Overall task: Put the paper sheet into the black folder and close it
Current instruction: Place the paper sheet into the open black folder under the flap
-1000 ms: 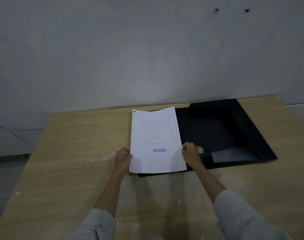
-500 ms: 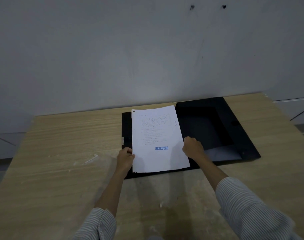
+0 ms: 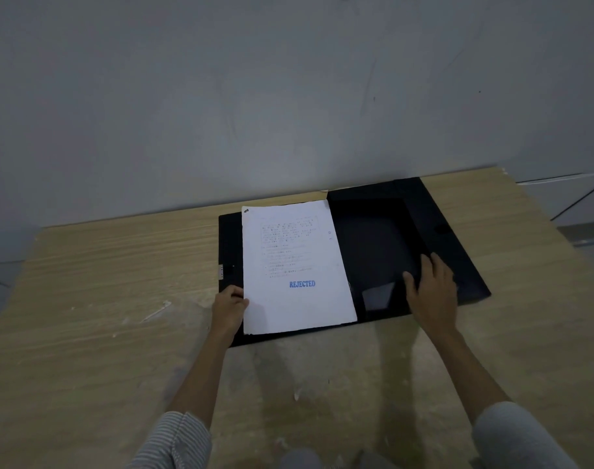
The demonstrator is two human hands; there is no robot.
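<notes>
The black folder [image 3: 376, 238] lies open on the wooden table, against the wall. A white paper sheet [image 3: 293, 265] with printed text and a blue "REJECTED" stamp lies flat on the folder's left half. My left hand [image 3: 229, 308] pinches the sheet's lower left edge. My right hand [image 3: 432, 292] is off the paper, fingers spread, resting on the folder's right half near its outer flap.
The wooden table [image 3: 85, 299] has pale scuffs and a small white scrap [image 3: 157, 311] left of the folder. A grey wall rises right behind the table. The table's right edge drops off past the folder.
The sheet has come down flat onto the folder's left half. My right hand let go of the paper and moved right onto the folder's other half.
</notes>
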